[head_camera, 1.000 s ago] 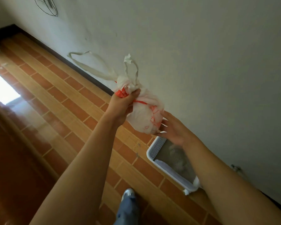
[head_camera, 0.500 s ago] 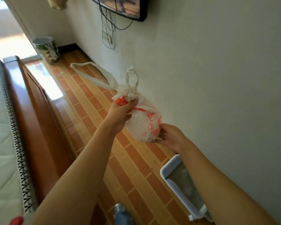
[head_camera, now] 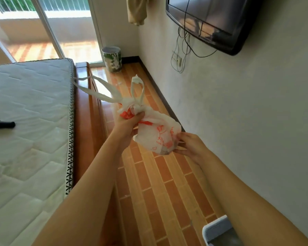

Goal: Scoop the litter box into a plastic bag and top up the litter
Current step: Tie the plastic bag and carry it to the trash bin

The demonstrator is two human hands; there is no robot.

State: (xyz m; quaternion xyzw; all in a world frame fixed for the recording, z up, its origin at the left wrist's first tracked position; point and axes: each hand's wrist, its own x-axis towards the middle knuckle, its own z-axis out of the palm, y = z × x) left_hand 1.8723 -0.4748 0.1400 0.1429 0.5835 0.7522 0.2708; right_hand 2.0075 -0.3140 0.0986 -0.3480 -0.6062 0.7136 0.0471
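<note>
A white plastic bag (head_camera: 158, 132) with orange print hangs in the air in front of me, bulging at the bottom, its two handles sticking up and out to the left. My left hand (head_camera: 127, 124) grips the bunched neck of the bag. My right hand (head_camera: 189, 145) holds the bag's lower right side with its fingertips. A corner of the white litter box (head_camera: 213, 228) shows on the floor at the bottom right, partly behind my right forearm.
A bed with a bare mattress (head_camera: 28, 121) and a wooden frame fills the left. A wall with a mounted TV (head_camera: 208, 18) and hanging cables runs along the right. A green bin (head_camera: 112, 59) stands at the far end of the tiled floor by the balcony door.
My view has swung up and left, bringing the bed, bin and TV into sight; the litter box has slid to the bottom edge. Both hands stay on the bag.
</note>
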